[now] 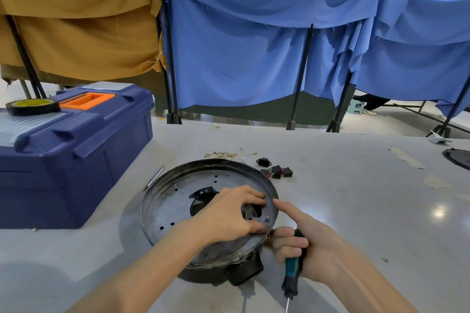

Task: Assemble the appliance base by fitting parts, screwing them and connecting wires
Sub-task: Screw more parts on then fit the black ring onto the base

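1. One appliance base (175, 201), a round black dish with a grey perforated plate inside, sat on the grey table (356, 198) at the near centre. Its open face was turned upward, and one black lug (244, 270) stuck out on its near side.
2. Two hands were at its right rim. The left hand (229, 213) reached in from the near left, with bent fingertips and thumb pressed on the plate beside one small screw (267, 218). Whether it pinched anything could not be told.
3. The right hand (307, 241) gripped one screwdriver (293, 270) with three curled fingers, and its straight index finger touched the rim.
4. The screwdriver's long axis ran near to far. Its teal-and-black handle was in the fist and its metal shaft pointed toward the near edge.
5. One thin metal rod (155, 176) lay just left of the base.
6. One bundle of loose wires (229, 154) lay just beyond the base, and a small cluster of black-and-red switches (278, 171) lay to its far right. Their exact count was unclear.
7. One blue toolbox (76, 160) stood at left, carrying one roll of tape (33, 107).
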Motion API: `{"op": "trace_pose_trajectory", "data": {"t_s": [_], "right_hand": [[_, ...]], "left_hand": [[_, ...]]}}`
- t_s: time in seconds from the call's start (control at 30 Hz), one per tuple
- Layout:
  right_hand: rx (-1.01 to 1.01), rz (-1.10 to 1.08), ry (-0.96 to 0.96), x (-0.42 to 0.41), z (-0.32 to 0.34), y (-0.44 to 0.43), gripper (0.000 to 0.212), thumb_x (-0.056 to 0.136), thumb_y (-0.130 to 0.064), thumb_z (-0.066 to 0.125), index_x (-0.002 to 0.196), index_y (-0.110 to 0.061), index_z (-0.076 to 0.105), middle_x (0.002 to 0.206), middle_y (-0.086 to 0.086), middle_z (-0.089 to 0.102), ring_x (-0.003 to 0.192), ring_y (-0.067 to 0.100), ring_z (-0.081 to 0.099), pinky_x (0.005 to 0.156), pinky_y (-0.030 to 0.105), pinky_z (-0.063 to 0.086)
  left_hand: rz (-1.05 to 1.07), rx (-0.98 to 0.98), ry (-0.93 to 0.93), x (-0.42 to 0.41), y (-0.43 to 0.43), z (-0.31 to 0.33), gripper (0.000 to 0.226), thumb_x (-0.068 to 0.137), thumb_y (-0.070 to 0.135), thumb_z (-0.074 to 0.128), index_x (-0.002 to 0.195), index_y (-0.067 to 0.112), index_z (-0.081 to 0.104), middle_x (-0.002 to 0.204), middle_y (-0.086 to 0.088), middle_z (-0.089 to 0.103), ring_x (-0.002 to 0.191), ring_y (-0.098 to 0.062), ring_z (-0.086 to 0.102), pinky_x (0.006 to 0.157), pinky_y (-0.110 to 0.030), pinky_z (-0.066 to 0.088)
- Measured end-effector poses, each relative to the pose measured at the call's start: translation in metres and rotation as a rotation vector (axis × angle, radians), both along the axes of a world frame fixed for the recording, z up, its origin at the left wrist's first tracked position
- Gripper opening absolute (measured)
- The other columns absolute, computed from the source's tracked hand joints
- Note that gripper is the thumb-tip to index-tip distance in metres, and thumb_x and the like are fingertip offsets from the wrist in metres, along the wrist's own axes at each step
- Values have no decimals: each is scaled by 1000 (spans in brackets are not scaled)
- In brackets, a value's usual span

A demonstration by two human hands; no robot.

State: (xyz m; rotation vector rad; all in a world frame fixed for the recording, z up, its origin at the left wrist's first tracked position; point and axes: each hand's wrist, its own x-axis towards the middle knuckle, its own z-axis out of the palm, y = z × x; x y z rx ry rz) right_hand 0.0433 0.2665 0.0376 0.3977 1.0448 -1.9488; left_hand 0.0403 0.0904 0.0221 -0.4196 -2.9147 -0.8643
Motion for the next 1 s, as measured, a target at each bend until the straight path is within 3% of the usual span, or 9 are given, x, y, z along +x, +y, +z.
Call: {"op": "trace_pose_trajectory", "data": {"t_s": [0.4,0.53,0.67,0.83,1.0], "right_hand": [[31,-10,20,5,4,1,50,83,-29,67,43,-8,46,40,-1,29,23,10,25,26,17,24],[85,-87,70,3,4,2,43,90,-30,63,57,-9,44,42,0,32,23,9,23,26,13,21],[77,-414,280,-22,28,15,30,98,-28,48,79,-5,50,40,-4,27,22,6,20,28,9,16],[-176,-676,574,-43,74,25,39,100,-26,39,62,-15,43,37,-7,27,25,7,20,28,17,18],[-150,-768,725,-50,78,5,44,98,-21,41,54,-14,45,38,-3,30,28,10,20,31,18,18]], "left_hand": [[7,9,-6,-2,3,-4,57,76,42,76,129,27,62,135,20,53,125,-1,46,108,-28,36],[12,11,0,-3,3,-5,57,76,41,77,129,27,62,135,21,53,124,0,46,107,-25,36],[23,11,1,-6,2,-8,55,75,42,79,125,25,64,133,23,53,123,1,46,103,-19,33],[36,-24,-12,-11,2,-7,52,71,43,81,118,24,69,125,22,55,115,-2,48,100,-25,38],[40,-18,-23,-12,3,-8,51,70,45,80,115,26,69,122,23,55,111,-3,45,101,-30,39]]}}
